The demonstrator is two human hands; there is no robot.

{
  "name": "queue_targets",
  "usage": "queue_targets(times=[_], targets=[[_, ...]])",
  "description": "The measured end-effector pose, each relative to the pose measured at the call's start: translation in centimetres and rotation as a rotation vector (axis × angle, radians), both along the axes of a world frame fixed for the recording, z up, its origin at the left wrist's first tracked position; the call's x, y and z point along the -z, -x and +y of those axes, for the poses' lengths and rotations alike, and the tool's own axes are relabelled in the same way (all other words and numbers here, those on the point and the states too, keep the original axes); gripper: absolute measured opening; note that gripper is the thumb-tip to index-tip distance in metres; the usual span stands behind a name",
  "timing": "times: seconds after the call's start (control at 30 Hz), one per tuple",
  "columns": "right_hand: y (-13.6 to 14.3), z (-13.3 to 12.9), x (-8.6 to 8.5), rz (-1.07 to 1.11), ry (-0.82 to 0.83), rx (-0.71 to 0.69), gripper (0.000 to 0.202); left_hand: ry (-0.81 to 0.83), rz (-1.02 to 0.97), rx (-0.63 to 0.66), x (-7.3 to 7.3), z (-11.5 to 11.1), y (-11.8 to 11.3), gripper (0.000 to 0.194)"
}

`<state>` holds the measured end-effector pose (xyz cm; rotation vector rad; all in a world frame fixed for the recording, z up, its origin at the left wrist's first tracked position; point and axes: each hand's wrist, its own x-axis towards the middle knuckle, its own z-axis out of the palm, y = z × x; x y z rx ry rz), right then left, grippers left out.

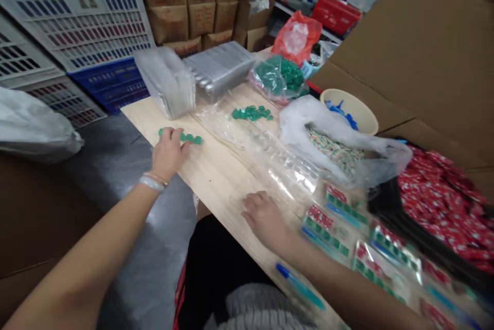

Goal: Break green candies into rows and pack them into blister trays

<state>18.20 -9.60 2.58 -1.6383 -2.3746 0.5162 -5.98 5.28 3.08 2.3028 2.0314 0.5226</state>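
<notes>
My left hand (169,152) is at the table's near left edge, its fingers curled over a short row of green cubes (189,137). The row sticks out on both sides of the fingers. Blurred by motion, my right hand (264,216) is low over the table with its fingers stretched out. Faint clear plastic (237,196) shows at those fingertips; whether they touch it I cannot tell. Beyond the hands lies a loose heap of green cubes (252,113). A blue pen-like stick (301,286) lies below my right forearm.
Filled clear packs (326,232) with red, green and blue pieces lie at right. Clear plastic trays (285,165) cross the wooden table (216,175). Behind are stacked trays (224,67), a bag of green pieces (281,75), a cream bowl (366,111) and a heap of red packets (443,196).
</notes>
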Motion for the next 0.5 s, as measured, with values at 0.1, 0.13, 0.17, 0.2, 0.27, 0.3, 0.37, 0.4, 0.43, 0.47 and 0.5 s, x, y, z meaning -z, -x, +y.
queue_targets(times=[0.1, 0.13, 0.17, 0.2, 0.27, 0.3, 0.37, 0.4, 0.43, 0.47, 0.5], targets=[[0.6, -1.5, 0.5, -0.052, -0.101, 0.069, 0.025, 0.093, -0.175, 0.246, -1.1, -3.9, -3.1, 0.027], [0.1, -1.4, 0.5, -0.048, -0.129, 0.112, 0.026, 0.197, -0.192, 0.388, -1.1, -5.8, -4.4, 0.025], [-0.7, -1.1, 0.5, -0.048, -0.149, 0.160, 0.027, 0.276, -0.173, 0.520, -0.9, -7.6, -5.6, 0.025], [-1.7, -0.8, 0.4, -0.057, -0.159, 0.204, 0.027, 0.315, -0.130, 0.606, -0.6, -9.4, -6.5, 0.026], [-3.7, -0.4, 0.4, -0.089, -0.155, 0.262, 0.027, 0.352, -0.030, 0.659, 0.3, -12.2, -7.4, 0.021], [-4.4, -0.3, 0.4, -0.101, -0.148, 0.268, 0.027, 0.353, 0.019, 0.632, 0.8, -13.1, -7.4, 0.017], [-5.0, -0.5, 0.5, -0.110, -0.132, 0.239, 0.028, 0.346, 0.086, 0.541, 1.5, -14.6, -6.8, 0.020], [-4.9, -0.7, 0.7, -0.106, -0.124, 0.203, 0.028, 0.341, 0.105, 0.496, 1.7, -15.2, -6.4, 0.022], [-4.6, -0.9, 0.9, -0.100, -0.117, 0.161, 0.028, 0.337, 0.116, 0.453, 1.7, -15.7, -6.2, 0.024], [-4.1, -1.1, 1.1, -0.098, -0.106, 0.123, 0.028, 0.338, 0.122, 0.412, 1.8, -16.2, -6.2, 0.026], [-3.6, -1.2, 1.4, -0.100, -0.092, 0.094, 0.027, 0.345, 0.125, 0.366, 1.7, -16.6, -6.4, 0.026]])
